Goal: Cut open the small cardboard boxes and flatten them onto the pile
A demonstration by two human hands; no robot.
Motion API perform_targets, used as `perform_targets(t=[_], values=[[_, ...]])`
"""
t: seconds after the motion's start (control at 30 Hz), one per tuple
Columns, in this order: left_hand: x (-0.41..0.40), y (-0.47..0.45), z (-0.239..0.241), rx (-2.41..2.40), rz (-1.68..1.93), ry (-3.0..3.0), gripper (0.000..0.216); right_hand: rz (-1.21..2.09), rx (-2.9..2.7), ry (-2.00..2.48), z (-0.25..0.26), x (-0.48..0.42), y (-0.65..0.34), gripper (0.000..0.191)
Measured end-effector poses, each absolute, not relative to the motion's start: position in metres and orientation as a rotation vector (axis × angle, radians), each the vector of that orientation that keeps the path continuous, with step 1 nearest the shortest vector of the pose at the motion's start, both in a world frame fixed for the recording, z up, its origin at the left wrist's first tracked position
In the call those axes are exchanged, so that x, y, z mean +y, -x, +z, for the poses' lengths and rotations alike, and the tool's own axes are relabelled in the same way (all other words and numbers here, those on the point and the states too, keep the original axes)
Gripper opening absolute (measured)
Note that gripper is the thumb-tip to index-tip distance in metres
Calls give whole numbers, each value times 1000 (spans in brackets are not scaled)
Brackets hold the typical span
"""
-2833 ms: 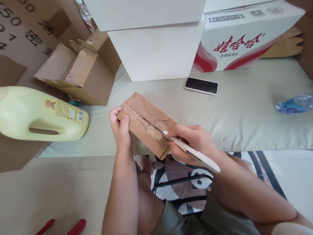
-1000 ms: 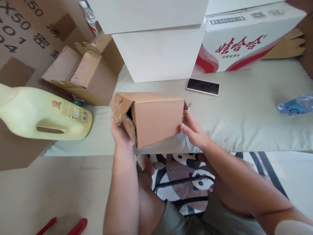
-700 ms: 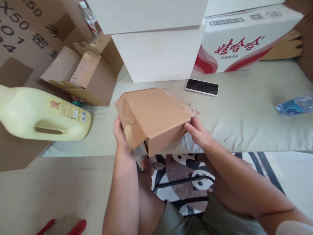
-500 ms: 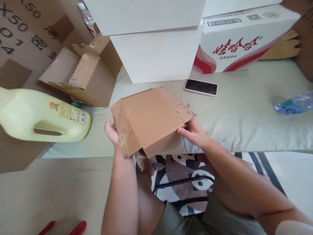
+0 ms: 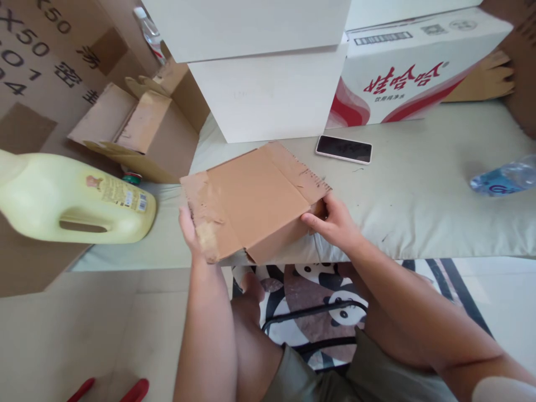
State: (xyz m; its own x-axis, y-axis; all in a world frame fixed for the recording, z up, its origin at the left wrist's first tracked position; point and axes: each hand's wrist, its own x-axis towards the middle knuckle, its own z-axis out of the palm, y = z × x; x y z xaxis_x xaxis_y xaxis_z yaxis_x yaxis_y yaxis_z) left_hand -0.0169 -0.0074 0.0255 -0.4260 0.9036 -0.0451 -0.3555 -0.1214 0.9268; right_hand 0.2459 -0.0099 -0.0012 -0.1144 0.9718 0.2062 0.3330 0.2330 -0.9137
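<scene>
A brown cardboard box [image 5: 255, 198] is between my two hands, over the front edge of the covered surface. Its torn flaps stick out at the left and right ends, with old tape on the left one. My left hand [image 5: 189, 231] grips the left end, its fingers partly hidden under the flap. At the right end, my right hand [image 5: 335, 220] holds the near corner, thumb on the side and fingers behind the flap. The underside of the box is hidden.
White cartons [image 5: 268, 100] stand behind, near a phone [image 5: 344, 149]. A yellow jug [image 5: 79, 195] and an opened cardboard box [image 5: 154, 134] are on the left. On the right lies a water bottle [image 5: 502, 178]. A black metal frame [image 5: 314, 312] is between my legs.
The cardboard box has tilted and turned slightly in my hands, its left flap rising and spreading flatter. Both hands keep hold of it, the right shifting up slightly.
</scene>
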Motion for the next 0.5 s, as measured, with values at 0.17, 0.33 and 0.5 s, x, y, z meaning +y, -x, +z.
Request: perform_targets(t=[0.17,0.33,0.5], values=[[-13,16,28,1177,1643,-745,62,920,-1593,1275,-4,-10,-247,57],[-17,15,32,1205,1659,-715,63,922,-1574,1325,-4,-10,-248,54],[-18,10,33,1213,1707,-739,56,928,-1579,1309,-3,-11,-246,51]])
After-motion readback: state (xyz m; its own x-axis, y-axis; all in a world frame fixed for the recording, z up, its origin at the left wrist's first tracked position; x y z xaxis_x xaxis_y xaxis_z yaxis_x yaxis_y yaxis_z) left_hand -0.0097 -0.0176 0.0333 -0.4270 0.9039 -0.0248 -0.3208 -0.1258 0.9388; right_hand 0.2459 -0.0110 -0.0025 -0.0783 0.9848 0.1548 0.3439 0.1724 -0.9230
